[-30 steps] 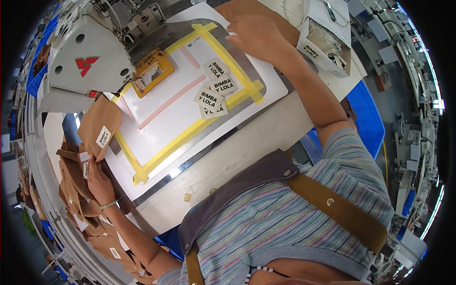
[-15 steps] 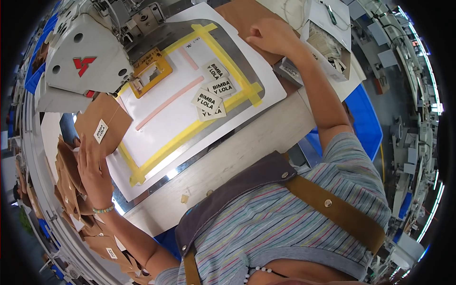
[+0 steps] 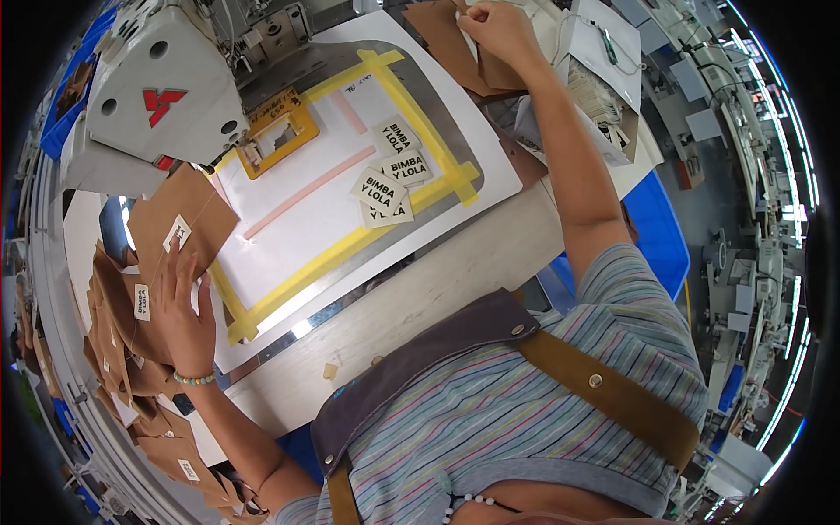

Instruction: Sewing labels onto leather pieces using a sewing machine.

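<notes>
My left hand (image 3: 186, 319) lies at the left with fingers spread, its fingertips on a brown flat piece (image 3: 199, 206) bearing a white printed label (image 3: 177, 234). Another labelled brown piece (image 3: 131, 324) lies beside that hand, among a pile hanging down the left side. At the far right, my right hand (image 3: 500, 33) pinches the edge of a brown piece (image 3: 497, 72), which is tilted up from the brown pieces (image 3: 442, 44) there. Between the hands, several loose white labels (image 3: 381, 190) lie overlapping on a white sheet (image 3: 297, 254) framed with yellow tape.
A white sewing machine head (image 3: 162, 96) stands at the upper left, with a yellow frame (image 3: 278, 136) beside its needle area. An open white box (image 3: 604, 96) of labels is right of my right forearm. A blue bin (image 3: 661, 232) sits below the table's right edge.
My right hand has moved farther away and lifted a brown piece's edge. My left hand has drawn slightly nearer with fingers spreading, and a second labelled piece shows beside it.
</notes>
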`<state>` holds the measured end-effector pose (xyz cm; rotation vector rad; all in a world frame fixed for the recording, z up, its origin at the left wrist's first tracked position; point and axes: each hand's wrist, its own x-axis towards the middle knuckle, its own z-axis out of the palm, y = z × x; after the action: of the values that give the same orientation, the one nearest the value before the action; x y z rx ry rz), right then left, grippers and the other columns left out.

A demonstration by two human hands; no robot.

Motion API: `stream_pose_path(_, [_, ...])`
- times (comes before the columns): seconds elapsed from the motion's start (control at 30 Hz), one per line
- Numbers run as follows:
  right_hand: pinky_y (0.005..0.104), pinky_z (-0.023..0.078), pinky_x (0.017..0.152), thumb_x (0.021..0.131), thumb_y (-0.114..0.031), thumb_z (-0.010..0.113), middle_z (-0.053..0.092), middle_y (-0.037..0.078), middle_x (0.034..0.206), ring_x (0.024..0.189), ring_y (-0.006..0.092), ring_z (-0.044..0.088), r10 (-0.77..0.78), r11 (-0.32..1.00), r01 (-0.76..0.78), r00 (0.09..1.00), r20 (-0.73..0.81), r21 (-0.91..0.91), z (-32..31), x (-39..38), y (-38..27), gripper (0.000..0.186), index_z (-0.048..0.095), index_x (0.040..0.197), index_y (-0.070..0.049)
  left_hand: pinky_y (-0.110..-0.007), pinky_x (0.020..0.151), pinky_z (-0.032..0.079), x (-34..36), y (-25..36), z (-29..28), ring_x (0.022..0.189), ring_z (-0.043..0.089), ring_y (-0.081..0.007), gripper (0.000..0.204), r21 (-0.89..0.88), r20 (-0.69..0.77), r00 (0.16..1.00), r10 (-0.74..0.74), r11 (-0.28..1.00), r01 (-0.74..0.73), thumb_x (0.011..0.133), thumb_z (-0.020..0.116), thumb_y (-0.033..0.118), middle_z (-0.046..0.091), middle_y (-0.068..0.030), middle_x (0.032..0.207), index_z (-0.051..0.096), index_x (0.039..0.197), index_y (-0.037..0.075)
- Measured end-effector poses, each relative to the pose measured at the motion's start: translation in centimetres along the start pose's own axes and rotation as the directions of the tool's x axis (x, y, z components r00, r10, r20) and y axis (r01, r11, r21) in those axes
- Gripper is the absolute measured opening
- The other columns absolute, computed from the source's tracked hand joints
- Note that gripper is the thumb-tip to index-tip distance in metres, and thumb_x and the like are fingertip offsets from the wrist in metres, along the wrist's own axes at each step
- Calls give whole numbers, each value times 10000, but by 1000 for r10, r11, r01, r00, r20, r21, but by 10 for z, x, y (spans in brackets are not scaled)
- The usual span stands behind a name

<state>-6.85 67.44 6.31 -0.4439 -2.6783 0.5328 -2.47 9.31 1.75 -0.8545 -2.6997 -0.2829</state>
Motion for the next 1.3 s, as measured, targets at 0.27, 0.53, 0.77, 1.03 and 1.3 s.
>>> stream_pose_path(0.27, [394, 573, 795, 991, -328, 711, 808, 99, 906, 825, 261, 752, -203, 962, 175, 971, 124, 209, 60, -2, 10, 296, 827, 1044, -61, -488, 1179, 473, -6, 0, 3, 1438, 579, -365, 340, -61, 25, 999, -35, 997, 37, 982, 727, 38, 590, -95, 1603, 721, 1321, 57])
stream_pose_path(0.53, [452, 573, 830, 951, -194, 693, 762, 112, 945, 913, 342, 737, -320, 866, 426, 875, 364, -261, 7, -61, -18, 212, 776, 1097, -65, -447, 1141, 514, 4, 14, -8, 1406, 607, -349, 334, -100, 40, 999, -37, 994, 41, 985, 732, 42, 611, -86, 1583, 749, 1318, 52])
stream_pose_path(0.77, [467, 571, 814, 914, -100, 652, 736, 108, 955, 920, 327, 727, -413, 854, 499, 821, 395, -144, 19, -63, -4, 141, 777, 973, -73, -451, 1125, 524, 33, 48, -4, 1365, 627, -376, 349, -119, 30, 999, 42, 992, -38, 965, 751, 33, 642, -108, 1538, 736, 1312, 64])
stream_pose_path(1.03, [443, 568, 807, 978, -158, 666, 775, 124, 1032, 931, 347, 732, -419, 893, 446, 876, 237, -68, 6, -48, 10, 161, 778, 1013, -48, -462, 1114, 529, 58, 84, 16, 1314, 646, -380, 343, -286, -14, 970, 242, 929, -236, 915, 777, 14, 669, -121, 1498, 739, 1254, 56])
stream_pose_path(1.3, [423, 573, 858, 981, -164, 712, 761, 101, 1049, 959, 332, 727, -543, 832, 555, 815, -199, 2, 29, -47, -38, 152, 744, 1099, -72, -417, 1000, 593, 118, 154, 49, 1210, 700, -364, 511, -513, -170, 960, 221, 812, -278, 917, 771, 20, 664, -131, 1481, 658, 1413, 70])
